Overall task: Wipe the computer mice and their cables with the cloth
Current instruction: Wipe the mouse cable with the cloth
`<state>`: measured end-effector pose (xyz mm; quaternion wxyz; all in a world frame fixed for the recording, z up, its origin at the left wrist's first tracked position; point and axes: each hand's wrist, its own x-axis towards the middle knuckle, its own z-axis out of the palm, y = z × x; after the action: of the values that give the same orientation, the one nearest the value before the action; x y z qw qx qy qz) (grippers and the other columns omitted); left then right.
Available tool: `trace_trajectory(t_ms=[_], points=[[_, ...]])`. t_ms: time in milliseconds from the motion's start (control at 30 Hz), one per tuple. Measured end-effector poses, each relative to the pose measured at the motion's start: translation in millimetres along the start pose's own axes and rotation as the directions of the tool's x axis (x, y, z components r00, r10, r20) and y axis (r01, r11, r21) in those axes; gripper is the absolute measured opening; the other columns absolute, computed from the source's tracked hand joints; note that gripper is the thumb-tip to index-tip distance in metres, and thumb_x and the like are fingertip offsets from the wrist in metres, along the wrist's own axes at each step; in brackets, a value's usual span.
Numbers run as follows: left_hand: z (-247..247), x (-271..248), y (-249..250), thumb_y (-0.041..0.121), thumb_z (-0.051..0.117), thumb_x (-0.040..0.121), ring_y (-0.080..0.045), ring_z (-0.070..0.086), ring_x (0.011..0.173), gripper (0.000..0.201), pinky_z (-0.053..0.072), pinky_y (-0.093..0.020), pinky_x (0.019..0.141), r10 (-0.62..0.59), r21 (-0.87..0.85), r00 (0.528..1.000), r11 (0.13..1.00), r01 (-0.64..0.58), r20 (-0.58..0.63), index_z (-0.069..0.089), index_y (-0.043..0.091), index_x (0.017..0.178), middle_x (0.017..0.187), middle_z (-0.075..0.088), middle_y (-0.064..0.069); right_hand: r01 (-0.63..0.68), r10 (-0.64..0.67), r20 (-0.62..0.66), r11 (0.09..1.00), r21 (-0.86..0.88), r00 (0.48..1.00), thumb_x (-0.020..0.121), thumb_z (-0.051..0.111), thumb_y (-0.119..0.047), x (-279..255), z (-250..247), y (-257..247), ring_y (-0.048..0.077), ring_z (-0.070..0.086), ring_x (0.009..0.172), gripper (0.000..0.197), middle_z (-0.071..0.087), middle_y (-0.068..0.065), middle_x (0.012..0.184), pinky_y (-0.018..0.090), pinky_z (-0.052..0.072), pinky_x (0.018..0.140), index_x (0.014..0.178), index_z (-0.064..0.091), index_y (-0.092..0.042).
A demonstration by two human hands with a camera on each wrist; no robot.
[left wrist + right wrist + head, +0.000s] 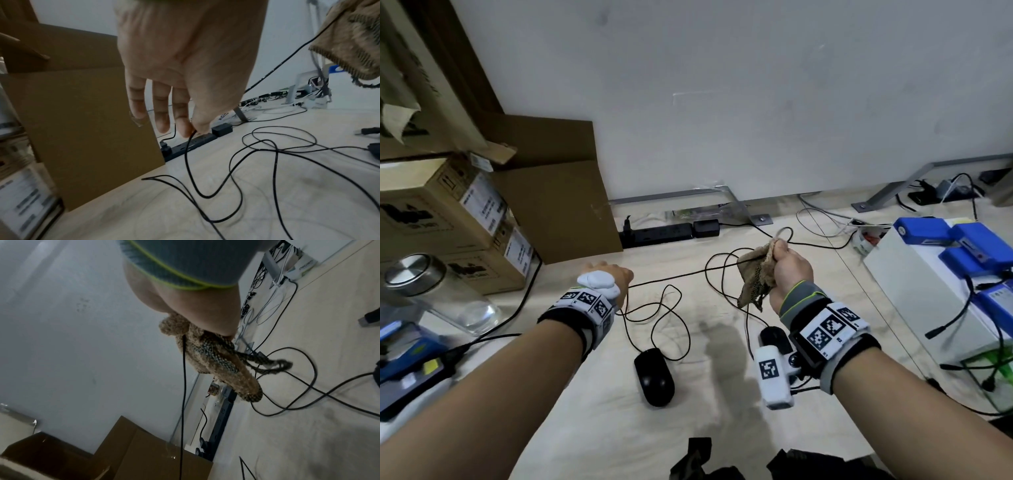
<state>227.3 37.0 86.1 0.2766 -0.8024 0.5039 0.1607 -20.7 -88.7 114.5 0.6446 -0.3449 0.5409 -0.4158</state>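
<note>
My left hand [619,277] pinches a thin black mouse cable [186,162] between thumb and forefinger [192,129], raised over the pale desk. From there the cable [681,274] runs taut to the right into a brown knitted cloth [753,274], bunched around it in my right hand [787,260]. In the right wrist view the cloth [207,356] hangs under the palm and the cable [183,402] leaves it. One black mouse [654,377] lies on the desk between my forearms. A second black mouse [774,337] is partly hidden behind my right wrist camera.
Cardboard boxes [558,192] stand at the left, with a glass jar [431,291] in front. A black power strip [657,234] lies along the wall. Blue battery packs [962,246] sit on a white box at the right. Loose cable loops [664,308] cover the middle of the desk.
</note>
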Motion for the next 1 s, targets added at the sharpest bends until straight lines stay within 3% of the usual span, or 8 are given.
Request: trace_trajectory(t_ms=[100,167,267,433,633,733,867,1000], points=[[10.8,0.4,-4.6,0.013,0.058,0.085,-0.02,0.048,0.076,0.018,0.038,-0.023,0.055,-0.077,-0.089,0.997,0.993,0.074,-0.027,0.048,0.023,0.073,0.074,0.046,0.003,0.01,-0.009,-0.015,0.998,0.066,1.0,0.1,0.047,-0.021,2.2,-4.0,-4.5,0.023,0.064,0.06,0.027,0.063,0.008,0.067,0.03,0.055,0.057,0.079,0.059,-0.009],[18.4,0.1,-4.2,0.024,0.056,0.088,-0.022,0.054,0.088,0.016,0.047,-0.027,0.074,-0.057,-0.069,0.993,0.996,0.05,-0.099,0.062,0.02,0.102,0.094,0.056,-0.001,0.005,-0.008,0.034,0.994,0.111,0.999,0.102,0.043,-0.021,-2.0,-3.8,-5.0,0.02,0.063,0.052,0.029,0.063,0.007,0.061,0.028,0.054,0.053,0.08,0.056,-0.009],[12.9,-4.6,16.4,0.045,0.053,0.084,-0.025,0.051,0.12,0.055,0.047,-0.038,0.094,0.008,-0.184,0.981,0.982,-0.044,-0.194,0.04,0.035,0.136,0.132,0.053,0.002,-0.033,0.002,0.159,0.981,0.189,0.987,0.104,0.037,-0.02,-11.0,0.8,-2.3,0.013,0.061,0.043,0.031,0.061,0.002,0.051,0.022,0.05,0.046,0.081,0.053,-0.009],[-24.5,-41.7,93.6,0.027,0.06,0.088,-0.014,0.063,0.087,0.014,0.048,-0.026,0.077,-0.016,-0.676,0.794,0.535,-0.507,-0.608,0.06,0.023,0.101,0.094,0.068,0.005,-0.047,-0.001,0.285,0.986,0.16,0.958,0.104,0.037,-0.021,-23.2,15.8,7.1,0.019,0.065,0.06,0.032,0.066,0.007,0.069,0.033,0.052,0.066,0.082,0.057,-0.007],[-39.2,-51.3,129.1,0.032,0.054,0.092,-0.022,0.063,0.075,0.013,0.047,-0.031,0.065,-0.139,-0.82,0.84,0.35,-0.454,-0.524,0.054,0.02,0.088,0.079,0.068,0.0,-0.068,0.041,0.36,0.996,0.065,0.932,0.103,0.04,-0.028,-35.0,20.3,19.4,0.02,0.064,0.064,0.034,0.067,0.008,0.074,0.029,0.051,0.059,0.085,0.063,-0.01],[-42.0,-49.0,120.7,0.028,0.054,0.092,-0.022,0.06,0.073,0.014,0.043,-0.03,0.062,-0.129,-0.774,0.812,0.416,-0.476,-0.569,0.055,0.018,0.083,0.076,0.066,0.0,-0.073,0.072,0.279,0.997,-0.007,0.958,0.102,0.042,-0.03,-36.0,22.6,23.2,0.021,0.051,0.053,0.034,0.059,0.013,0.07,0.023,0.037,0.048,0.081,0.062,-0.011],[-40.6,-43.5,105.6,0.027,0.053,0.094,-0.016,0.052,0.08,0.012,0.031,-0.025,0.067,0.02,-0.669,0.823,0.571,-0.476,-0.568,0.06,0.02,0.088,0.087,0.059,0.006,-0.124,0.123,0.152,0.992,-0.003,0.981,0.102,0.038,-0.027,-29.0,16.9,16.7,0.028,0.058,0.054,0.053,0.063,0.018,0.064,0.039,0.05,0.06,0.062,0.065,-0.005],[-12.6,-18.9,68.4,0.054,0.04,0.088,-0.019,0.054,0.079,0.016,0.045,-0.034,0.075,0.091,-0.451,0.882,0.832,-0.323,-0.463,0.044,0.041,0.08,0.087,0.062,0.01,-0.102,0.102,-0.003,0.995,0.013,0.995,0.102,0.04,-0.024,-13.9,-1.9,0.5,0.027,0.058,0.058,0.051,0.062,0.015,0.063,0.043,0.053,0.067,0.057,0.059,-0.008]])
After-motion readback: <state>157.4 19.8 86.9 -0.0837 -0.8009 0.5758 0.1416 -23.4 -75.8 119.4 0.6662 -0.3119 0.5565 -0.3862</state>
